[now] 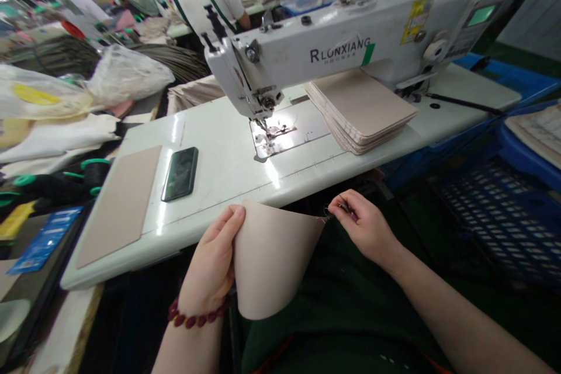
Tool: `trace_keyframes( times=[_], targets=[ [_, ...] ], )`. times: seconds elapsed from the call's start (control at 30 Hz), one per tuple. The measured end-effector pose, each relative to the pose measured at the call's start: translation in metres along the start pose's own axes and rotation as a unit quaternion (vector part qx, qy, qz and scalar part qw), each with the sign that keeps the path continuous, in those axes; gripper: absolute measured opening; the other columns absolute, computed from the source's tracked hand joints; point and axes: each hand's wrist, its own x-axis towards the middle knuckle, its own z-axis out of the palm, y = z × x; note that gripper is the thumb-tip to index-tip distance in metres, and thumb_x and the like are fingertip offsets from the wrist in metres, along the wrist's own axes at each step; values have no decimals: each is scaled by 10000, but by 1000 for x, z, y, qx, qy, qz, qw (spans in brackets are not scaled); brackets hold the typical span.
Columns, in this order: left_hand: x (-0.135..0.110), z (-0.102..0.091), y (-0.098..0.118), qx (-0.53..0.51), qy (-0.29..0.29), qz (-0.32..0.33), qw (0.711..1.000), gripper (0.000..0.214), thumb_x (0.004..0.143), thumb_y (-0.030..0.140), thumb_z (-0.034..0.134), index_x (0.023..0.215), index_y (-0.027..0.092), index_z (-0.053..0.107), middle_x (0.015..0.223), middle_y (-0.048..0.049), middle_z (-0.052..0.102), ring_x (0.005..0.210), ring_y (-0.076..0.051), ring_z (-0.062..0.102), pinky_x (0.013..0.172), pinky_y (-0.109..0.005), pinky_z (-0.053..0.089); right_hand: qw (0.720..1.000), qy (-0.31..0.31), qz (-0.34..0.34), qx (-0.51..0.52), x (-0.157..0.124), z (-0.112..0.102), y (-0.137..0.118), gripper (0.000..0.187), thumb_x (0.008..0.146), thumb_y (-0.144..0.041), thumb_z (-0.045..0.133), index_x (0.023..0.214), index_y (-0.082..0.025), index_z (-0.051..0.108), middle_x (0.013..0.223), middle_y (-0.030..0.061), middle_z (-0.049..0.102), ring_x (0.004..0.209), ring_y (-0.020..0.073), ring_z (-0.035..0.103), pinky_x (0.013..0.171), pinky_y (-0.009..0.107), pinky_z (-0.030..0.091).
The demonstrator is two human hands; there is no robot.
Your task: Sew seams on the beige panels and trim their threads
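— Left hand (213,251)?
— Closed around one side of a beige leather-like panel (274,257), fingers pressed against its near face.
— Shape of the panel?
— Thin, smooth and matte, with a rounded lower edge; bowed into a curl, held up in the air, not lying flat.
— Right hand (363,225)?
— Pinched at the panel's far pointed corner, fingers curled around small metal thread snips (344,208).
— Anything at that corner?
— A few fine dark loops of loose thread (327,211), just between panel tip and snips, too small to follow clearly.
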Motion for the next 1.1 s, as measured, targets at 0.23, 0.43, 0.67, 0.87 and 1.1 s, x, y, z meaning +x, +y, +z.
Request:
trace_keyframes(
  times=[0.23, 0.43, 0.67, 0.87, 1.1],
  targets=[
    [0, -3, -2, -13, -1, -2, 1000, 239, 769, 425, 714, 823, 210, 625, 672, 48, 518, 551, -97, 460, 479, -173, 408, 999, -44, -21, 5, 1, 10, -2, 64, 919, -253, 546, 876, -221, 581, 879, 16, 577, 772, 153, 558, 689, 273, 431],
    [0, -6, -2, -19, 9, -3, 1000, 199, 785, 397, 706, 816, 220, 620, 698, 49, 524, 587, -101, 479, 485, -164, 403, 1000, -17, 1, -4, 0, 6, 5, 52, 917, -255, 546, 896, -225, 583, 868, 15, 577, 765, 156, 555, 672, 272, 430],
    [1, -9, -3, -2, 22, 1, 1000, 245, 773, 405, 710, 924, 219, 660, 741, 40, 559, 611, -105, 503, 509, -177, 431, 998, -52, -30, -19, 0, 14, 4, 52, 929, -247, 532, 927, -217, 574, 920, 19, 582, 778, 147, 564, 680, 262, 431],
    [8, -16, -10, -2, 68, 10, 998, 276, 742, 414, 731, 938, 232, 663, 690, 52, 563, 573, -107, 508, 476, -182, 412, 999, -24, -7, -25, -1, 9, 12, 39, 925, -254, 551, 925, -219, 567, 897, 8, 572, 777, 143, 561, 693, 258, 430],
    [9, -19, -11, -10, 65, 3, 998, 272, 738, 403, 746, 946, 239, 684, 766, 40, 582, 631, -109, 522, 509, -181, 437, 999, -34, -27, -21, 1, 18, 8, 57, 939, -239, 522, 903, -217, 560, 897, 5, 565, 778, 137, 559, 696, 250, 428]
  ],
)
